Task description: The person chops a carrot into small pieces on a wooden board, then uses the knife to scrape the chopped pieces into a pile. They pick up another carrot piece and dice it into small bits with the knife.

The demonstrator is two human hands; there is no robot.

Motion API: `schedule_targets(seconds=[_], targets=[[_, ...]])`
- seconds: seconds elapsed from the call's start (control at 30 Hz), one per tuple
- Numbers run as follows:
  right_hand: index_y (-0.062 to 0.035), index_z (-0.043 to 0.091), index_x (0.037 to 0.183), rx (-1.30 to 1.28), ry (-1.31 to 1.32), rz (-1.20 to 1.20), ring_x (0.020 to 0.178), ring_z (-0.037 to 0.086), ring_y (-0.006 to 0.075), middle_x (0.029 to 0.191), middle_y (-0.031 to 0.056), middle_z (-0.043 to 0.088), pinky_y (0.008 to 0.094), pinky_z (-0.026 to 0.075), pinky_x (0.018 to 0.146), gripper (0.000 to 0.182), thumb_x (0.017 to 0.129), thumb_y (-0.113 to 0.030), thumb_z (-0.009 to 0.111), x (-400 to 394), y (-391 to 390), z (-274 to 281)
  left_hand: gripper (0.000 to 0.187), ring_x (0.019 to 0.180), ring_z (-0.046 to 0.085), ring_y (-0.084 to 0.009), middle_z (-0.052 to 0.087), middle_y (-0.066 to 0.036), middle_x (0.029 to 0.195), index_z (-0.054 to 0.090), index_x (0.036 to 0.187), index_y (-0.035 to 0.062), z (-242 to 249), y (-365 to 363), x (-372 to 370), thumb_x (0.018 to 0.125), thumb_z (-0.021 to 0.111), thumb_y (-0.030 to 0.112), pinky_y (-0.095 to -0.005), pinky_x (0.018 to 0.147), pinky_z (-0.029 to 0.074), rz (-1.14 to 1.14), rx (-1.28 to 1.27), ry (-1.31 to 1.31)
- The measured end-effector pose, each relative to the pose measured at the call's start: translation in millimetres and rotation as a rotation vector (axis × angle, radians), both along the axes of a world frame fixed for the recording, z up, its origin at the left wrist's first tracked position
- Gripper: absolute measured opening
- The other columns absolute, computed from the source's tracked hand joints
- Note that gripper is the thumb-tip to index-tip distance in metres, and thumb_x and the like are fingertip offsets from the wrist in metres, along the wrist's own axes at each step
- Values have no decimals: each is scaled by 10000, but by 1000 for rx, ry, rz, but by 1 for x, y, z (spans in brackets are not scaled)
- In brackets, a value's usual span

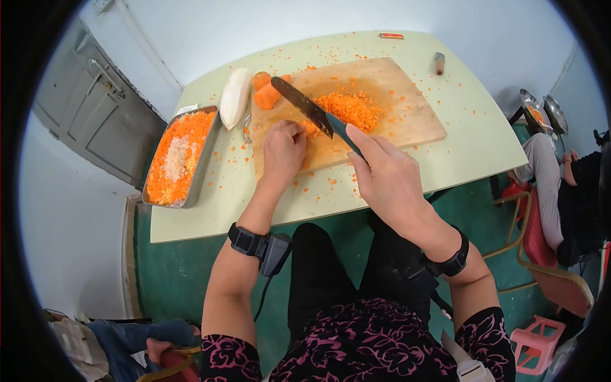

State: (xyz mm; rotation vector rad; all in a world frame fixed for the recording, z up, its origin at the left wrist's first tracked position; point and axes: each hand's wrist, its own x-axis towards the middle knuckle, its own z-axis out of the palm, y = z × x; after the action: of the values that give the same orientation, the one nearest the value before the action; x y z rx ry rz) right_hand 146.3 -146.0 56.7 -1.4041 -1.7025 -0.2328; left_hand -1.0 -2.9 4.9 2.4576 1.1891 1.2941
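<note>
- A person's right hand [388, 178] held a knife [308, 108] by its dark teal handle, thumb and fingers closed around it with no open gap.
- The blade slanted up and to the left from that grip, over a wooden cutting board [410, 114], its far end near some large carrot pieces [268, 95].
- The left hand [284, 149] was at the board's near left part, its fingers curled inward and nearly closed, beside the blade; whether they pinched anything could not be told.
- Chopped carrot [350, 111] lay in a bright orange heap just beyond the knife handle and the right fingers, with a smaller amount close to the left fingertips.
- Left of the board, a peeled white vegetable [236, 97] lay on the pale green table [480, 130], near a metal tray [202, 167] filled with orange and pale bits.
- Toward the table's far right were a red object [391, 36] and a small wooden-handled tool [440, 64], both apart from the hands.
</note>
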Motion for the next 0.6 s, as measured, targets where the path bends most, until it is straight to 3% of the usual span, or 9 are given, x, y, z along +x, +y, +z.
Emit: schedule_targets(seconds=[0.6], targets=[[-25,558,1134,-67,-38,-33,608,601,321,745,138,589,399,489,522,337,800,-59,586,0,0,-11,64,753,589,-322,637,-150,794,661,753,-19,4,-4,1,695,638,-8,-388,697,475,19,-84,-58]])
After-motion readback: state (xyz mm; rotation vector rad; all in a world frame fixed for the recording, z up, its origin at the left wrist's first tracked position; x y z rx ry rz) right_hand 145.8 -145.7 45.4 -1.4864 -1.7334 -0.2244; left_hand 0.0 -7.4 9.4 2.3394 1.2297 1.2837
